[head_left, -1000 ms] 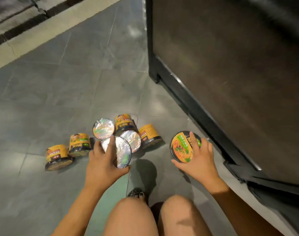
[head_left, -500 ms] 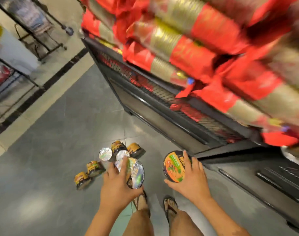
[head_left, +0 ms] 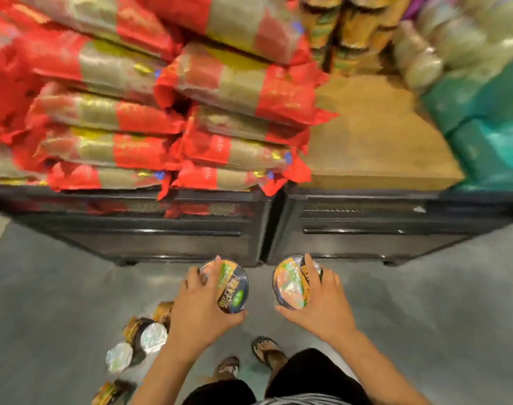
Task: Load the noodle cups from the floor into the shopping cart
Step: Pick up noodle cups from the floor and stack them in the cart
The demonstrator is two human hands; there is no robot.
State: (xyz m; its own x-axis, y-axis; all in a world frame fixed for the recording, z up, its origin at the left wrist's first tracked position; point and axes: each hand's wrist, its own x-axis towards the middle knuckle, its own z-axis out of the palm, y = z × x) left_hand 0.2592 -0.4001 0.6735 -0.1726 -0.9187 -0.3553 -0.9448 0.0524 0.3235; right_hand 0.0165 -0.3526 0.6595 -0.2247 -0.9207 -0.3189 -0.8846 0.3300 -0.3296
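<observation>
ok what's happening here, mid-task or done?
Mid-task. A person stands in front of a black display bin stacked with red and gold bags, holding one noodle cup in each hand: left hand on the left cup, right hand on the right cup. Several more cups on the floor lie beside the left arm, not yet picked up. No shopping cart is in view.

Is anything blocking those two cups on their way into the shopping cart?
That cannot be judged: no shopping cart is in view. The left hand holds one noodle cup and the right hand another, both lifted clear of the floor. Directly ahead stands a black display stand stacked with red bags.
</observation>
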